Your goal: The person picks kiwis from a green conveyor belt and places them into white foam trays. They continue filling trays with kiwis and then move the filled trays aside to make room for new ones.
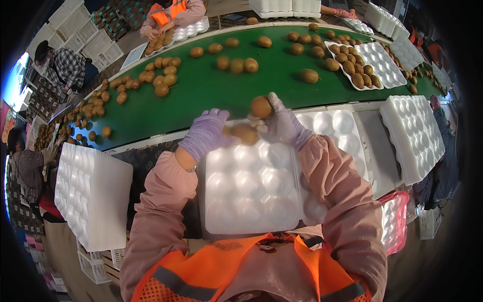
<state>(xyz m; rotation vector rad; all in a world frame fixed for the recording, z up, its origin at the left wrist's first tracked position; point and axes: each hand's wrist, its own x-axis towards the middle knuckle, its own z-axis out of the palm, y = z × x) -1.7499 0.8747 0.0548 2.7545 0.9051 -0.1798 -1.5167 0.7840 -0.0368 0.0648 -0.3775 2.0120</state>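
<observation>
Over the top edge of a white dimpled fruit tray (252,181), both my gloved hands are close together. My right hand (283,122) grips a brown kiwifruit (261,107) between thumb and fingers. Purple-gloved, my left hand (207,132) curls around fruit at the tray's upper left, partly hidden by the fingers. A second kiwifruit (244,134), blurred, lies between the hands at the tray's top row. The lower cups of the tray hold no fruit. Another white tray (341,132) lies partly under my right forearm.
A green conveyor belt (203,90) carries loose kiwifruit and a partly filled tray (353,70). Tall tray stacks stand at left (90,192) and right (413,137). Across the belt, a person in an orange vest (169,15) handles a tray of fruit. Other people stand at both sides.
</observation>
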